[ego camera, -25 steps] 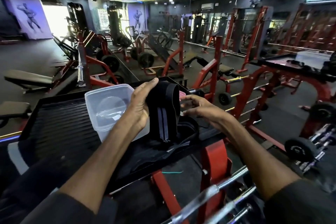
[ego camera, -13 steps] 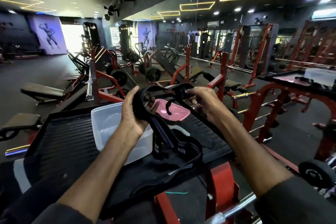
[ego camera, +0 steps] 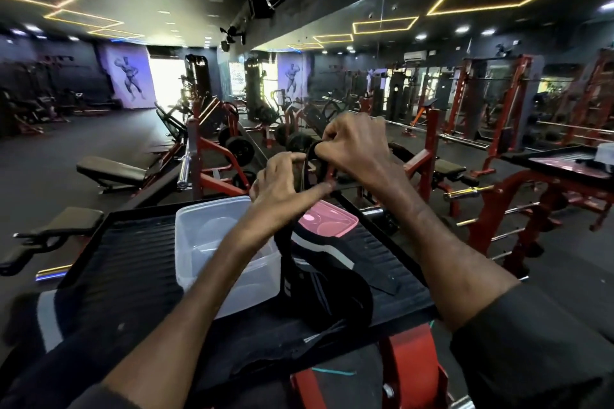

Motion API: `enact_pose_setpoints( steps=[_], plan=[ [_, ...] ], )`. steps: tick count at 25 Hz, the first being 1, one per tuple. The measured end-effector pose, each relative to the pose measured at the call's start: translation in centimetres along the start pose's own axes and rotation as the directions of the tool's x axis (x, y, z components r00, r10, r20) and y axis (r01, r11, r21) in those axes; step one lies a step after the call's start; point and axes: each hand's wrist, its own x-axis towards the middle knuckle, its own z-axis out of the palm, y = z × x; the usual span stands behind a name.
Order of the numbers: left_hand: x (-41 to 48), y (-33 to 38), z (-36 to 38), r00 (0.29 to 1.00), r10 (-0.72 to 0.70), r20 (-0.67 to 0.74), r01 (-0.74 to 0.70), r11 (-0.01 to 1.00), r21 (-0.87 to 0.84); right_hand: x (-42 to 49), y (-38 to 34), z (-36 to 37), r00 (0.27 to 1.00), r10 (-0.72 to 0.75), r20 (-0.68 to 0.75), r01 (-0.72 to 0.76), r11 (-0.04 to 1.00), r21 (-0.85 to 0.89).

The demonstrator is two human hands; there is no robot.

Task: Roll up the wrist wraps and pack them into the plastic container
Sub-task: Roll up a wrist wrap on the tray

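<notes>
1. While it is raised above the far side of the plastic container [ego camera: 212, 252], the right hand [ego camera: 360, 151] pinches the top end of a black wrist wrap [ego camera: 320, 277] in curled fingers
2. The left hand [ego camera: 280, 188] pinches the same strap just below
3. The wrap's loose length trails onto the tabletop [ego camera: 133, 259], touching the container's right side
4. A pink lid [ego camera: 332, 221] lies beyond the container's right corner

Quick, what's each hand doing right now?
Left hand: pinching the black wrist wrap.
Right hand: gripping the same wrap's top end, fingers curled.

gym, red racks [ego camera: 433, 133], benches [ego camera: 109, 171], barbells [ego camera: 183, 163], bodybuilder wall posters [ego camera: 129, 80]
</notes>
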Motion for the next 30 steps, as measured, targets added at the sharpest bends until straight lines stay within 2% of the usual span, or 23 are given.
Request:
enact_pose_setpoints(
  steps=[2, 4, 6, 8, 10, 11, 12, 14, 16, 18, 19, 21, 23, 26, 28, 30],
  plan=[
    [0.6, 0.3, -0.4, 0.974, 0.117, -0.195, -0.091, 0.986, 0.137, 0.9, -1.7, -1.1, 0.999, -0.046, -0.028, 0.046, 0.999, 0.018],
    [1.6, 0.3, -1.6, 0.892, 0.213, -0.398, -0.187, 0.977, 0.102, 2.0, -3.0, -2.0, 0.996, -0.071, -0.046, 0.074, 0.994, 0.078],
    [2.4, 1.1, -3.1, 0.817, 0.246, -0.522, -0.259, 0.965, 0.049, 3.1, -4.0, -3.3, 0.994, -0.108, -0.009, 0.108, 0.977, 0.186],
    [3.3, 2.6, -4.6, 0.743, 0.286, -0.605, -0.327, 0.944, 0.044, 4.3, -3.9, -4.9, 0.966, -0.204, 0.157, 0.101, 0.863, 0.495],
    [4.0, 4.0, -5.7, 0.713, 0.301, -0.633, -0.357, 0.933, 0.041, 5.1, -3.5, -6.8, 0.877, -0.337, 0.344, -0.04, 0.66, 0.75],
    [4.4, 4.6, -6.3, 0.721, 0.288, -0.63, -0.365, 0.931, 0.007, 5.2, -3.1, -7.6, 0.85, -0.377, 0.367, -0.05, 0.636, 0.77],
    [4.7, 5.1, -6.9, 0.74, 0.256, -0.623, -0.372, 0.926, -0.062, 5.2, -2.8, -8.1, 0.865, -0.382, 0.326, 0.016, 0.67, 0.742],
    [5.0, 6.2, -7.7, 0.8, 0.171, -0.575, -0.386, 0.88, -0.276, 5.1, -2.4, -8.3, 0.924, -0.366, 0.116, 0.189, 0.696, 0.693],
    [4.2, 7.5, -8.0, 0.858, 0.117, -0.501, -0.383, 0.795, -0.471, 5.1, -2.3, -8.6, 0.945, -0.326, -0.034, 0.225, 0.569, 0.791],
    [3.1, 8.6, -8.2, 0.908, 0.085, -0.411, -0.347, 0.702, -0.622, 5.2, -2.3, -9.2, 0.953, -0.293, -0.072, 0.202, 0.443, 0.873],
    [2.6, 9.1, -8.3, 0.929, 0.07, -0.363, -0.319, 0.648, -0.691, 5.4, -2.3, -9.5, 0.955, -0.286, -0.072, 0.194, 0.422, 0.886],
    [1.9, 9.0, -8.0, 0.961, 0.046, -0.272, -0.249, 0.567, -0.785, 5.9, -2.0, -9.3, 0.955, -0.295, -0.039, 0.163, 0.41, 0.898],
    [1.5, 7.5, -6.6, 0.979, 0.003, -0.206, -0.175, 0.541, -0.823, 5.6, -1.1, -7.5, 0.955, -0.294, 0.043, 0.082, 0.399, 0.913],
    [0.8, 3.1, -2.6, 0.991, -0.056, -0.119, -0.062, 0.596, -0.8, 3.0, 1.4, -1.5, 0.956, -0.215, 0.201, -0.096, 0.419, 0.903],
    [-0.4, -0.1, 0.7, 0.992, -0.118, -0.038, 0.046, 0.634, -0.772, 0.2, 3.6, 3.4, 0.946, -0.151, 0.287, -0.187, 0.469, 0.863],
    [-1.8, -2.4, 3.4, 0.978, -0.208, 0.032, 0.159, 0.631, -0.76, -2.3, 5.4, 6.8, 0.923, -0.127, 0.363, -0.257, 0.501, 0.826]
  ],
)
